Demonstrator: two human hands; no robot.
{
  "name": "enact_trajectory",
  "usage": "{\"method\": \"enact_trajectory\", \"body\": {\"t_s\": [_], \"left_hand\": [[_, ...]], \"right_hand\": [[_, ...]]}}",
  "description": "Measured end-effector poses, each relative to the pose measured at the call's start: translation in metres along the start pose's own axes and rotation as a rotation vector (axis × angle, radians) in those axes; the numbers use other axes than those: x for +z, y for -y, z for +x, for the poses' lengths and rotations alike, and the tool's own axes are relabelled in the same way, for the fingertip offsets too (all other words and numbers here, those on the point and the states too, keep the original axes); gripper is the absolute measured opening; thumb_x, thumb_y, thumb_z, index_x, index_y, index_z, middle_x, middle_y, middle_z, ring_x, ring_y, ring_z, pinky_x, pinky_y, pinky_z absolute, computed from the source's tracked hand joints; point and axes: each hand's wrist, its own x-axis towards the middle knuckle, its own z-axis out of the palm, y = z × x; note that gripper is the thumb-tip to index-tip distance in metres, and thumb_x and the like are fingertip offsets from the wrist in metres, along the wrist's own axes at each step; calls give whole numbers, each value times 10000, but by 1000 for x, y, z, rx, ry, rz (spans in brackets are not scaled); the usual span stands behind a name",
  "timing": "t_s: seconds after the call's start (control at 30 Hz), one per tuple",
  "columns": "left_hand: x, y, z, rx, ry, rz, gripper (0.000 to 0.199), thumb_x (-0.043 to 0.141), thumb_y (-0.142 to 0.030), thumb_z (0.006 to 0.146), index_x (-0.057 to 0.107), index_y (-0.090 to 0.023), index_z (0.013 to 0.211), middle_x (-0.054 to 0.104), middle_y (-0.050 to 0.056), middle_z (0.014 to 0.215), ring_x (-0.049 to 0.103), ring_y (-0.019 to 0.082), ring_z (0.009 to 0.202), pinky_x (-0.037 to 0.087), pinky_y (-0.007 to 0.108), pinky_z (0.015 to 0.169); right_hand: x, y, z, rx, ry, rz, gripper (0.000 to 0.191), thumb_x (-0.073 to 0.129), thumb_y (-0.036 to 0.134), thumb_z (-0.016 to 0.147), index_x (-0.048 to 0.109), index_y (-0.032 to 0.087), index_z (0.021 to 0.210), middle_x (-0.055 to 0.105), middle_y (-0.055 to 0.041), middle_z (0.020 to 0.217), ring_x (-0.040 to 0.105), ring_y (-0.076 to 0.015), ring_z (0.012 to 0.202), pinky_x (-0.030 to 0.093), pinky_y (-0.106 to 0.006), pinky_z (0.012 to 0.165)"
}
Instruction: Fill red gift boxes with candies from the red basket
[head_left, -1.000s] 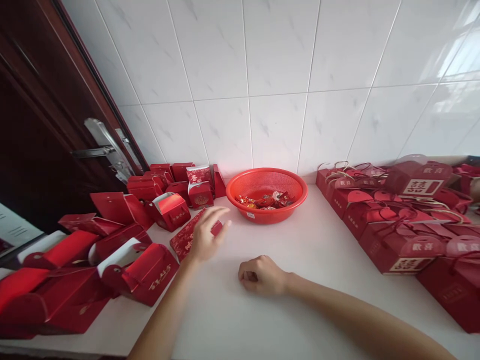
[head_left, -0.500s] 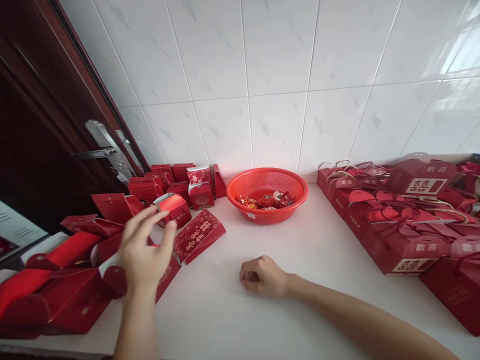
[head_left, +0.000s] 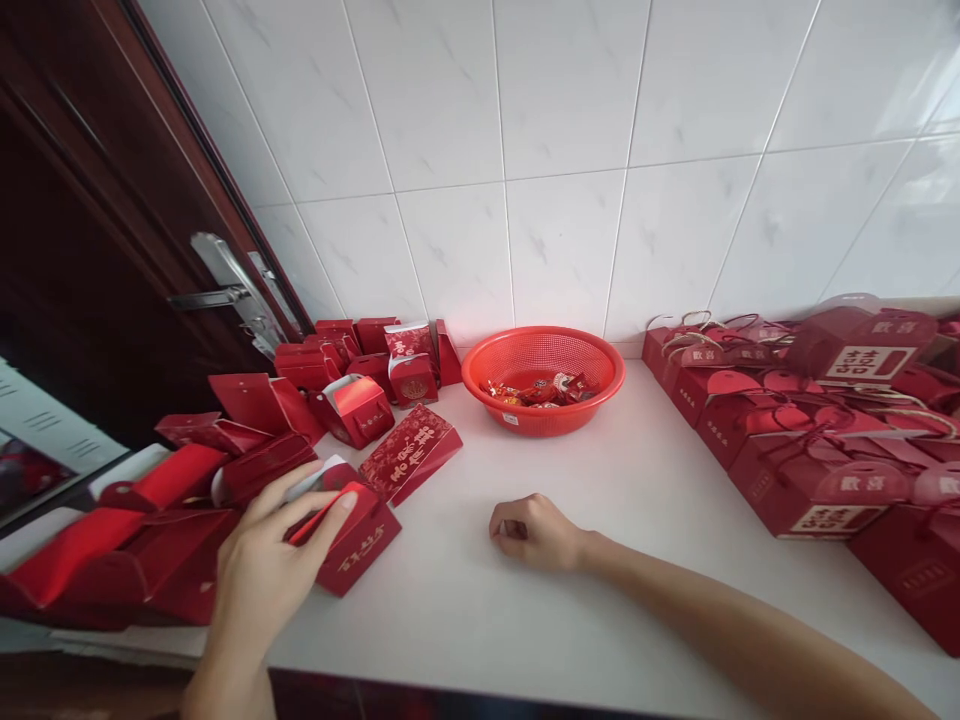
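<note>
My left hand (head_left: pixel 281 545) is at a red gift box (head_left: pixel 364 550) with gold lettering, at the near left of the counter. The thumb presses on the box's raised red flap, and the fingers are bent over its far side, partly hidden. Just beyond lies a flatter red box (head_left: pixel 412 455) with a flowered top and gold characters. Another open red box (head_left: pixel 356 410) stands behind it. My right hand (head_left: pixel 536 532) rests on the white counter in a loose fist, with a hollow between its curled fingers and nothing visible in it.
A red plastic basket (head_left: pixel 544 415) with wrapped sweets stands by the tiled wall. Many red boxes with open flaps (head_left: pixel 172 480) crowd the left. Red boxes with cord handles (head_left: pixel 817 480) fill the right. A dark door with a metal handle (head_left: pixel 240 290) borders the left.
My left hand has come down and nearer, from above the boxes onto the flap of the near red gift box. My right hand stays in place. The view has shifted slightly.
</note>
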Motion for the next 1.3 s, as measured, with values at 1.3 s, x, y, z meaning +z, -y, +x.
{"method": "enact_trajectory", "body": {"t_s": [1.3], "left_hand": [[83, -140, 23, 572, 398, -412, 231, 564, -253, 933, 757, -211, 812, 696, 86, 1180, 615, 255, 1070, 503, 402, 938]], "right_hand": [[-154, 66, -26, 103, 20, -513, 122, 627, 116, 772, 537, 199, 769, 635, 3, 738, 543, -131, 634, 341, -242, 551]]}}
